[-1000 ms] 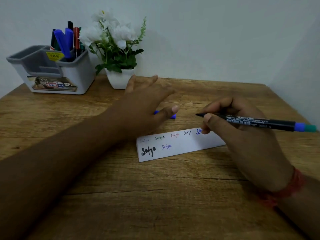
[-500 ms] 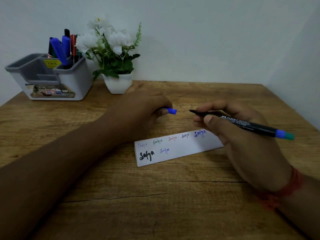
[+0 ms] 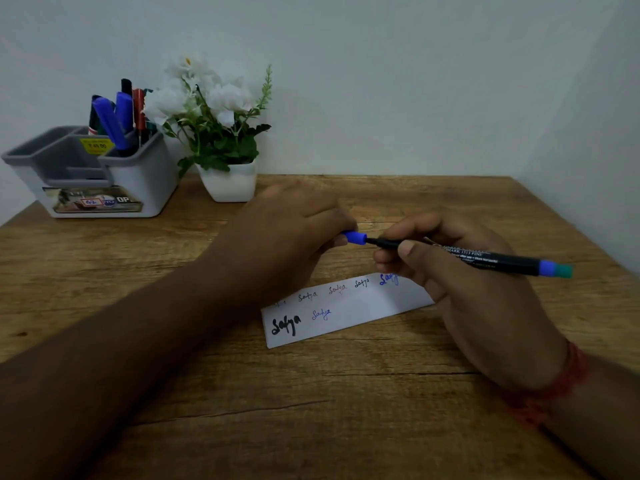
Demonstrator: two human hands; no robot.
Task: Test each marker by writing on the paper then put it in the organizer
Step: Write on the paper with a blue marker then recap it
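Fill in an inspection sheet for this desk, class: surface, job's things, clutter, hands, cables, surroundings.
Surface: wooden table, grain cracks.
Job's things: paper flat, with several written test words; marker; blue cap at its tip; organizer back left, holding markers.
Clutter: flower pot beside organizer.
Hands: left hand holds cap; right hand grips marker.
Cables: nothing seen.
Surroundings: plain wall.

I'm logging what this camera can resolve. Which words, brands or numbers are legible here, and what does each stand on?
"Satya": handwritten several times in different inks on the paper.
"MARK 1513 FINE": on the marker barrel; brand line above and small lines below too blurred.
"OP": on the organizer front sticker; rest blurred.
Yellow price tag: digits unreadable.
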